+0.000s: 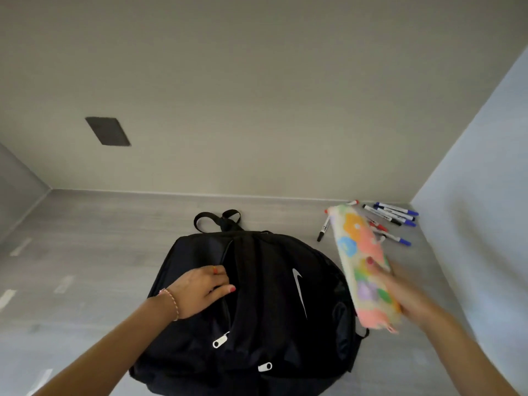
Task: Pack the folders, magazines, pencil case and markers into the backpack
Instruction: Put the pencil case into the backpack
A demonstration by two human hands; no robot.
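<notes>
A black backpack (pixel 271 304) with a white swoosh lies on the grey floor, its main zipper open along the left side. My left hand (pixel 200 290) grips the edge of that opening, fingers tucked inside. My right hand (pixel 400 292) holds a fluffy pencil case (pixel 363 261) with a coloured flower pattern, lifted just right of the backpack and blurred by motion. Several markers (pixel 391 217) with blue, red and black caps lie scattered on the floor behind the pencil case, near the right wall. No folders or magazines are visible.
A beige wall runs across the back with a dark rectangular patch (pixel 108 131) on it. A pale wall (pixel 471 195) closes off the right side close to the markers. Grey floor (pixel 85 252) extends left of the backpack.
</notes>
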